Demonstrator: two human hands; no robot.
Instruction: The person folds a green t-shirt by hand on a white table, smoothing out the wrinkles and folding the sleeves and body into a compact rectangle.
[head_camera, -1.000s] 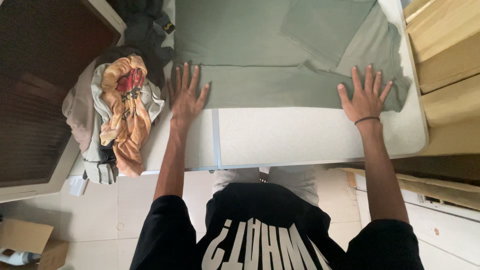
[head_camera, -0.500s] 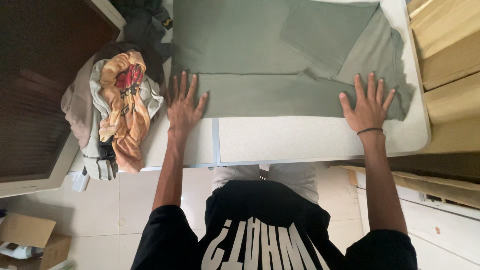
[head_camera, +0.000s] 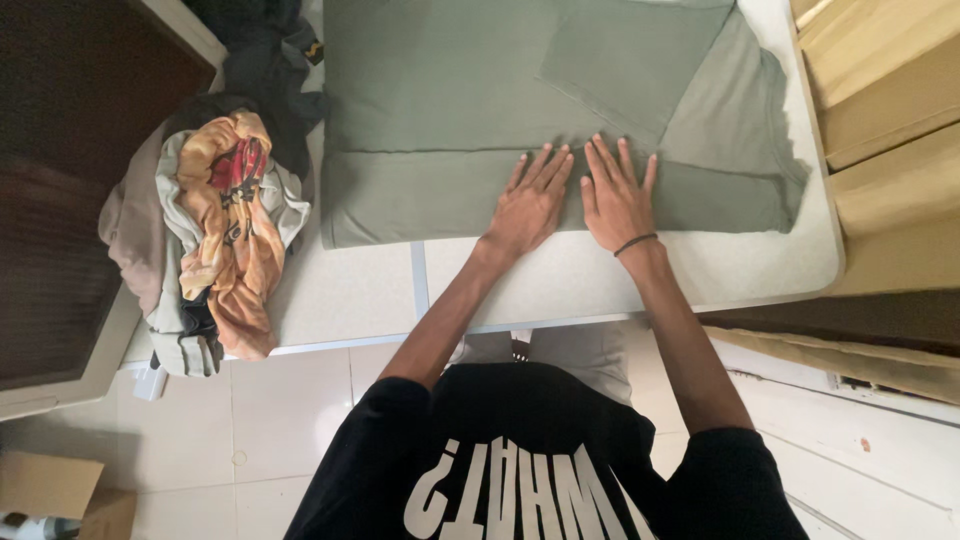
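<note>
A sage-green T-shirt (head_camera: 450, 80) lies spread on a white table (head_camera: 350, 290), its near long edge folded over and one sleeve folded in. My left hand (head_camera: 530, 205) and my right hand (head_camera: 615, 195) rest flat side by side on the middle of that folded near strip, fingers spread and pointing away from me. A black band circles my right wrist. Neither hand holds anything.
A heap of crumpled clothes (head_camera: 215, 225), orange, grey and beige, sits at the table's left end, with a dark garment (head_camera: 265, 70) behind it. Wooden boards (head_camera: 880, 110) stand to the right of the table. A cardboard box (head_camera: 60, 495) lies on the tiled floor.
Both hands have slid inward along the folded edge, from the shirt's left and right ends to its middle, where they now lie next to each other.
</note>
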